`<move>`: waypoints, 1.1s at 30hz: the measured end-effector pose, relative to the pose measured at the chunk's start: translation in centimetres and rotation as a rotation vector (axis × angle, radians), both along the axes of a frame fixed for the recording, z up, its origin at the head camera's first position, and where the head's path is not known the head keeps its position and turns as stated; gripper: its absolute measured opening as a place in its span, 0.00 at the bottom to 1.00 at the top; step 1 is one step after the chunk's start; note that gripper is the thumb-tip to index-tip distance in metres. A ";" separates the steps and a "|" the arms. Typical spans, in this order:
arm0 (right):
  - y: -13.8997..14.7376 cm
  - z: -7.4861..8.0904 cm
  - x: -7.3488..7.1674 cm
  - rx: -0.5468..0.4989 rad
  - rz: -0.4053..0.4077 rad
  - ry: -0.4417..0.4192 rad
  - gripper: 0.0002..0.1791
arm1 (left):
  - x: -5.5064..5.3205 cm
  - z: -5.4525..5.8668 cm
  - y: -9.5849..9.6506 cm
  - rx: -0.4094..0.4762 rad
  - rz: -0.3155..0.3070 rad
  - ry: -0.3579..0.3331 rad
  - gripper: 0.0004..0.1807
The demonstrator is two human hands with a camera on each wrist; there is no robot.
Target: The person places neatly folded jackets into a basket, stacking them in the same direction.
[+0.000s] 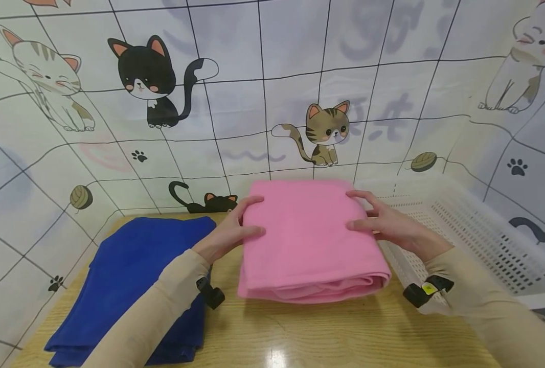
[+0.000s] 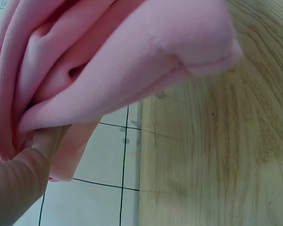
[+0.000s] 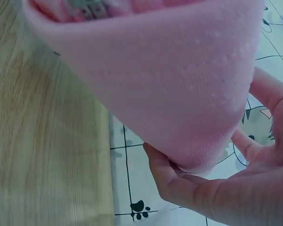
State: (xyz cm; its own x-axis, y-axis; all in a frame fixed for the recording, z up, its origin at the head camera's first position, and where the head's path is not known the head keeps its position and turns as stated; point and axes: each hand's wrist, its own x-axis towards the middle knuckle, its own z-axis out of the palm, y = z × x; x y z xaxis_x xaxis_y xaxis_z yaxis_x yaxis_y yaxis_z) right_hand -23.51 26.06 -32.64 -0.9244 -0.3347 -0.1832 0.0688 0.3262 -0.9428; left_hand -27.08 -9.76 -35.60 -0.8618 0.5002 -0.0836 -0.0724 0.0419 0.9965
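Note:
A folded pink garment is held by its two sides above the wooden table, with its loose layered edge towards me. My left hand grips the left side, thumb on top and the other fingers partly hidden. On the opposite side my right hand holds the edge between thumb and fingers. In the left wrist view, layers of the pink garment fan out above the thumb. The right wrist view shows its rounded fold between the fingers, and a greyish patch inside the layers.
A folded blue garment lies on the left of the wooden table. To the right stands a white perforated plastic basket. A cat-patterned sheet covers the walls behind and beside the table.

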 end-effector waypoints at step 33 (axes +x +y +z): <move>5.5 1.5 0.3 0.173 -0.028 0.120 0.43 | 0.1 2.3 4.1 -0.031 -0.113 0.104 0.38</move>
